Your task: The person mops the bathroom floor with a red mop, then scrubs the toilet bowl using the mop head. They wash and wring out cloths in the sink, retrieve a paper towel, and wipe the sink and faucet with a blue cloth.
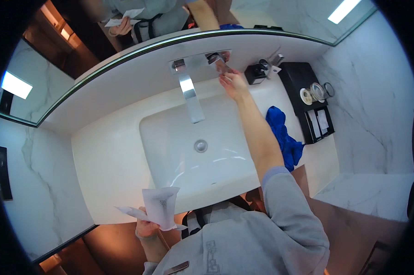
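Before you, the white counter (108, 156) has a basin (165, 133) sunk into it. On your right lies a crumpled blue cloth (280, 130), beside a long black organiser (295, 80); a small black box (255, 74) stands farther back.

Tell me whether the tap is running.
Off, as far as shows: no stream falls from the spout toward the drain. The right hand is at the lever, whose exact setting I cannot tell.

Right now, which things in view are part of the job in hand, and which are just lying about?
In use:
- white papers, held in the left hand
- faucet lever, right hand at it

Lying about:
- crumpled blue fabric
- black organizer
- small black box
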{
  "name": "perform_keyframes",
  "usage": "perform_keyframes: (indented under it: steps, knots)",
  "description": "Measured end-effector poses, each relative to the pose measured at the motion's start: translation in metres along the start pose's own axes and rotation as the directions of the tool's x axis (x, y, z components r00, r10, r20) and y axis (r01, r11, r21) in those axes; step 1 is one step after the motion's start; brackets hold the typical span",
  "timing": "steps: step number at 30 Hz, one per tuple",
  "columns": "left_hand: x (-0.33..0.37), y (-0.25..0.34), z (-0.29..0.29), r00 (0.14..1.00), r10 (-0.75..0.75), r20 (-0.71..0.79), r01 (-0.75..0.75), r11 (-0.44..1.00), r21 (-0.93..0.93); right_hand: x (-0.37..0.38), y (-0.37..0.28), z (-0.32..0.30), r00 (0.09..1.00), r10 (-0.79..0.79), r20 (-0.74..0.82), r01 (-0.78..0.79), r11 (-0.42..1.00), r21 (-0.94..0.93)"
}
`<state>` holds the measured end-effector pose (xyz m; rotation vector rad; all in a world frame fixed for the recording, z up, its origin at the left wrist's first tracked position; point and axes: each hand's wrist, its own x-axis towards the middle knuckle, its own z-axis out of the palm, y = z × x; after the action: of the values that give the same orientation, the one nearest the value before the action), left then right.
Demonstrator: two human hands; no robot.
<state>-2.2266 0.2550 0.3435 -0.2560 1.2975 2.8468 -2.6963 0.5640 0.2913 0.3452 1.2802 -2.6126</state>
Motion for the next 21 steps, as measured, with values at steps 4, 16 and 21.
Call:
perform_keyframes:
  steps: [4, 16, 21]
  knots:
    - [0.019, 0.015, 0.003, 0.997, 0.054, 0.061, -0.056, 0.998, 0.037, -0.021, 0.002, -0.011, 0.991, 0.081, 0.106, -0.075, 0.995, -0.061]
    - [0.035, -0.002, 0.019, 0.949, 0.287, -0.133, -0.272, 0.955, 0.116, -0.047, -0.014, -0.007, 0.994, 0.054, -0.092, -0.081, 0.946, -0.313]
    - [0.029, 0.019, 0.045, 0.929, 0.281, -0.241, -0.28, 0.959, 0.041, -0.047, -0.012, -0.01, 0.995, 0.055, -0.079, -0.078, 0.946, -0.316]
